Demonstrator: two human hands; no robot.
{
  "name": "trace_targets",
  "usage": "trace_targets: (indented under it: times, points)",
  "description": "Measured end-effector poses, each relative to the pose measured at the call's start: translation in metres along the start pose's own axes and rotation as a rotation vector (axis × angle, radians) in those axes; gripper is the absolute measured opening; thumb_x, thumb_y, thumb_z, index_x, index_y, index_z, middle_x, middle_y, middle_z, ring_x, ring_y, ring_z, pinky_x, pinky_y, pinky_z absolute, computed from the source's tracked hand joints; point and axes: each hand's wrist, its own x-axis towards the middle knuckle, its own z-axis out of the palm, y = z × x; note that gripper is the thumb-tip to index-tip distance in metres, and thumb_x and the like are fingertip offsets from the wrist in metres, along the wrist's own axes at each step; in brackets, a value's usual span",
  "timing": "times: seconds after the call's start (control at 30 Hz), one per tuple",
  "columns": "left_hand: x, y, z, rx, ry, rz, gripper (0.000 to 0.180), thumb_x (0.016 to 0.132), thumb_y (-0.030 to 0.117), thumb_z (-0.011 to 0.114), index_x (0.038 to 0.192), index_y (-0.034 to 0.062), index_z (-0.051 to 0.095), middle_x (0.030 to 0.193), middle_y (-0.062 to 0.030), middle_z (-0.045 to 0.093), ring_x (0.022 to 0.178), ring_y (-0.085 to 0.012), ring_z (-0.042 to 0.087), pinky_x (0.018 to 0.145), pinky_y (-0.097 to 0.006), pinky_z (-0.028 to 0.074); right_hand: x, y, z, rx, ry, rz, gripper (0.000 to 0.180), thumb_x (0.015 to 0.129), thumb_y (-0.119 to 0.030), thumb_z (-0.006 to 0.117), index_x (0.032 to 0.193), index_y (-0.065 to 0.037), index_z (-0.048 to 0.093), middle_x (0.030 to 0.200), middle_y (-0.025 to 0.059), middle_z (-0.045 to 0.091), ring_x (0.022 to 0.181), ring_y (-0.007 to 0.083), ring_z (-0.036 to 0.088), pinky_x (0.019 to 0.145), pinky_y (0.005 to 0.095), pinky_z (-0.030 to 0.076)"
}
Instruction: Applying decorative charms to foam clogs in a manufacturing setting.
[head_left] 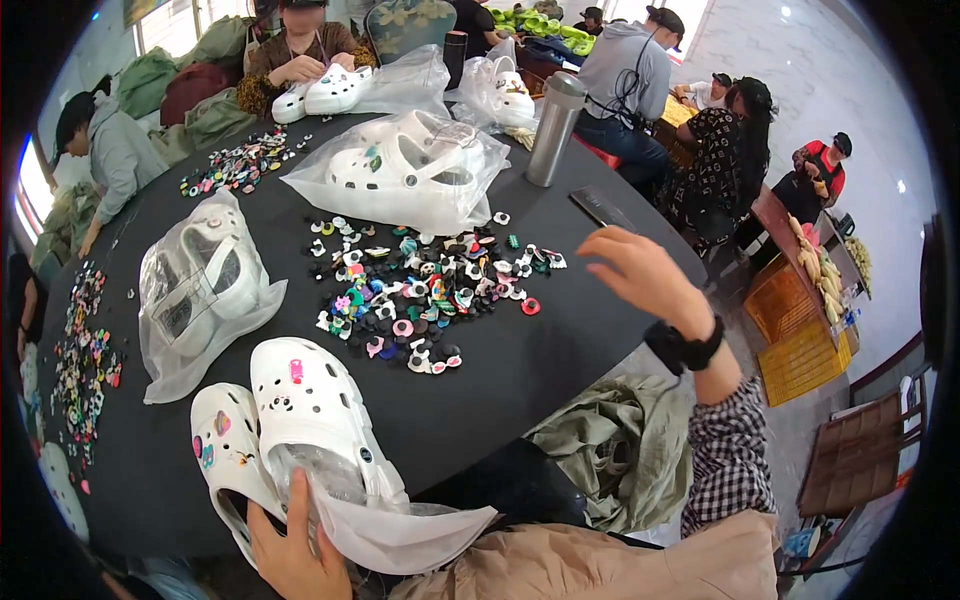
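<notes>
A pair of white clogs, a front one [304, 393] and a left one [222, 440], lies at the table's near edge, partly in a translucent bag [405, 535]. Pink, panda and other colourful charms sit on their toes. My left hand [295, 550] grips them at the heel openings, fingers reaching inside and against the rims. My right hand [645, 275] hovers over the right side of the table, fingers stretched out, nothing seen in it. Left of it spreads a heap of small shoe charms [430, 285], several lying dark backs up.
Bagged white clogs stand behind the heap [400, 165] and at the left [205, 285]. More charm piles lie far left [85, 350] and back [240, 162]. A steel flask [556, 130] and a dark flat object [603, 208] lie right. Across, a person handles white clogs [338, 90].
</notes>
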Motion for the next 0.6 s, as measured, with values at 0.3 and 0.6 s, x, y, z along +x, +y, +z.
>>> trace_targets:
  times: [0.3,0.6]
  points:
    - [0.001,0.001,-0.002,-0.014,-0.018,-0.022,0.049,0.092,0.015,0.055,0.139,0.0258,0.064,0.125,-0.0285,0.056,0.111,-0.0460,0.056,0.094,-0.050,0.044,0.067,-0.002,0.098,-0.024,-0.040,0.094,0.023,0.092,-0.013,0.059,0.113,-0.005,0.065,0.109,0.0169,0.065,0.095,0.0392,0.068,0.081,0.0489,0.055]
    - [0.000,-0.005,0.002,0.011,-0.005,0.003,0.051,0.089,0.017,0.057,0.139,0.0260,0.063,0.118,-0.0278,0.057,0.107,-0.0460,0.055,0.094,-0.050,0.043,0.089,0.017,0.150,-0.199,0.019,0.140,0.010,0.086,-0.005,0.059,0.095,0.000,0.061,0.100,0.0220,0.062,0.083,0.0391,0.070,0.070,0.0506,0.056]
